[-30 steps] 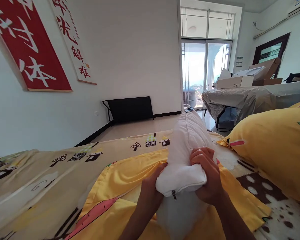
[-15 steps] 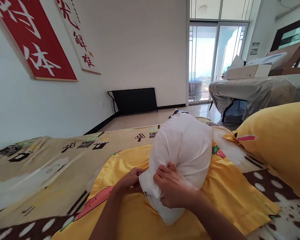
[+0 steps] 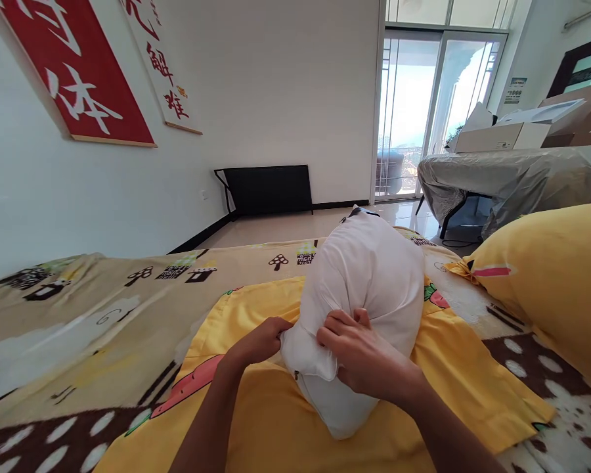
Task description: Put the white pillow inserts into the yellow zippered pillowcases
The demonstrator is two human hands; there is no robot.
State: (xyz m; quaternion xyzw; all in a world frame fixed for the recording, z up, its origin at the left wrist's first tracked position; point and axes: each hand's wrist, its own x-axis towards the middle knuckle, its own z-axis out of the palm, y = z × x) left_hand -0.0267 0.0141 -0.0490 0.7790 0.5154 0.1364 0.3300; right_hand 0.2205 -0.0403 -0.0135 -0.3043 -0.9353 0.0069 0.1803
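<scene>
A plump white pillow (image 3: 374, 269) stands tilted in the middle of the view, its fabric creased around my fingers. My right hand (image 3: 367, 351) is closed, pinching a fold on the pillow's near face. On the other side, my left hand (image 3: 263, 338) is closed at the pillow's left corner; its fingertips are partly hidden against the white cloth. Beneath the pillow a yellow pillowcase (image 3: 266, 407) with a carrot print lies spread flat. A small dark zipper pull (image 3: 296, 375) shows near the lower left of the pillow.
A patterned beige and brown blanket (image 3: 103, 315) covers the surface under everything. To the right rests a stuffed yellow pillow (image 3: 556, 263). Farther back are a plastic-covered table (image 3: 502, 174) with boxes, and a black folded panel (image 3: 270, 190) leaning against the wall.
The view has tipped down slightly and shifted left. My left hand has come up to the pillow's corner, and my right hand still grips the white fabric.
</scene>
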